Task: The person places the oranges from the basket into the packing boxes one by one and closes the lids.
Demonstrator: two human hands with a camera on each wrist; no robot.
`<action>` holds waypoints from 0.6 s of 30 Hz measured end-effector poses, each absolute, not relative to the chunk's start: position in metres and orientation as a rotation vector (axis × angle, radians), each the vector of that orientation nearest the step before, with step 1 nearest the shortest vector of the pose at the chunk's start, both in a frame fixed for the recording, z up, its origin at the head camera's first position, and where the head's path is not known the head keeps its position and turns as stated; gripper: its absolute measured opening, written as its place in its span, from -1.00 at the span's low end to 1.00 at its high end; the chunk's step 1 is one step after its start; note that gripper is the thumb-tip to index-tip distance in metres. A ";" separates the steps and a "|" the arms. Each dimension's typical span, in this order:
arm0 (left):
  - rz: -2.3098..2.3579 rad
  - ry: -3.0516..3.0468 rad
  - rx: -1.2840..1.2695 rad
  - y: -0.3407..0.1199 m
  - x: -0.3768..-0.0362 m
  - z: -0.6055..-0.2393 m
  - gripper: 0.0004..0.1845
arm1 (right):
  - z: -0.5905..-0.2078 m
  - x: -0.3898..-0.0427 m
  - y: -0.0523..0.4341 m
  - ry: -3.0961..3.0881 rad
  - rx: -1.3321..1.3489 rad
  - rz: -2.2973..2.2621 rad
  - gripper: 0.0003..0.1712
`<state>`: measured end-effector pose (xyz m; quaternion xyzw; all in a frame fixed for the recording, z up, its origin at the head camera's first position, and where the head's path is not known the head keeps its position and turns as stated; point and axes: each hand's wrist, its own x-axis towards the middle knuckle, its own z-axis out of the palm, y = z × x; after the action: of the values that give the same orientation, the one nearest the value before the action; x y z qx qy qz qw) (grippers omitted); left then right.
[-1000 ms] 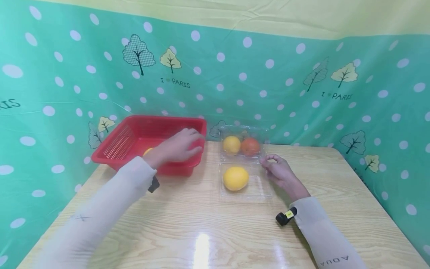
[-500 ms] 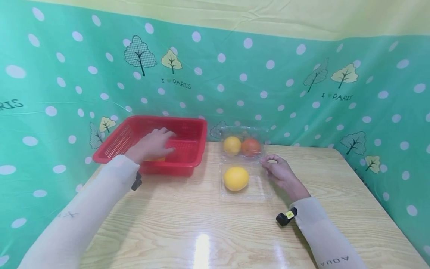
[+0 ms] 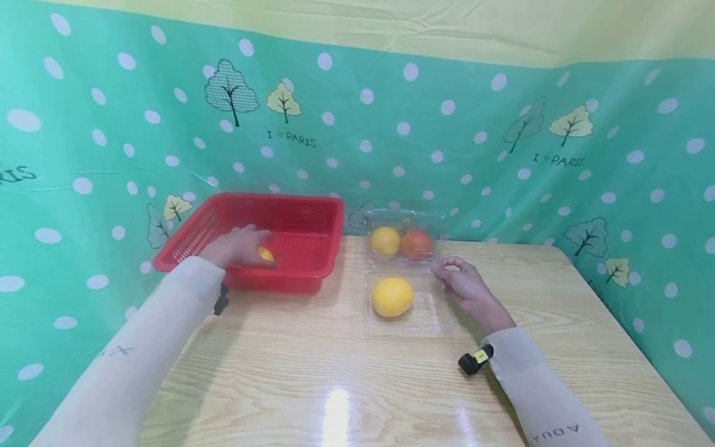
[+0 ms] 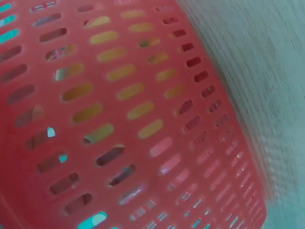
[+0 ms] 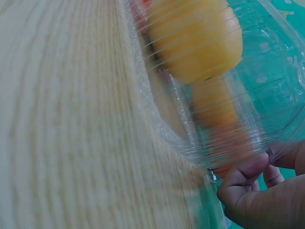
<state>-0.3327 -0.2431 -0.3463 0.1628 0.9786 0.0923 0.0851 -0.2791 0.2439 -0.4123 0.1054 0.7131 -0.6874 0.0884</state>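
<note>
My left hand (image 3: pixel 241 245) reaches inside the red plastic basket (image 3: pixel 301 282), fingers and thumb around a yellow-orange fruit (image 3: pixel 265 254). In the left wrist view the basket's slotted wall (image 4: pixel 102 143) hides this hand, and yellow shows through the slots. My right hand (image 3: pixel 466 285) pinches the side edge of a clear plastic clamshell box (image 3: pixel 432 313) that lies unfolded on the table. A large yellow oval fruit (image 3: pixel 393 297) sits in its near half. A round yellow fruit (image 3: pixel 385 241) and an orange-red one (image 3: pixel 416 244) are in the far half.
The wooden table (image 3: pixel 313 366) runs back to a green dotted curtain (image 3: pixel 380 149), which also hangs along both sides. The basket stands at the back left, a short gap from the box.
My left hand has moved left and down into the basket, and its fingers have closed around the yellow-orange fruit. The right hand and the box have stayed in place.
</note>
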 end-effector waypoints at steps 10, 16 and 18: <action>0.514 2.821 0.502 -0.249 -0.341 -0.357 -0.30 | -0.413 -0.279 0.243 2.132 0.319 -2.043 -0.83; 0.437 2.857 0.526 -0.245 -0.340 -0.358 -0.30 | -0.414 -0.279 0.243 2.131 0.325 -2.038 -0.82; 0.417 2.875 0.534 -0.245 -0.339 -0.358 -0.26 | -0.414 -0.279 0.243 2.126 0.315 -2.043 -0.81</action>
<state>-0.3393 -0.2446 -0.3576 0.1799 0.9690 0.1406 0.0940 -0.2788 0.2434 -0.4137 0.1057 0.7143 -0.6861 0.0880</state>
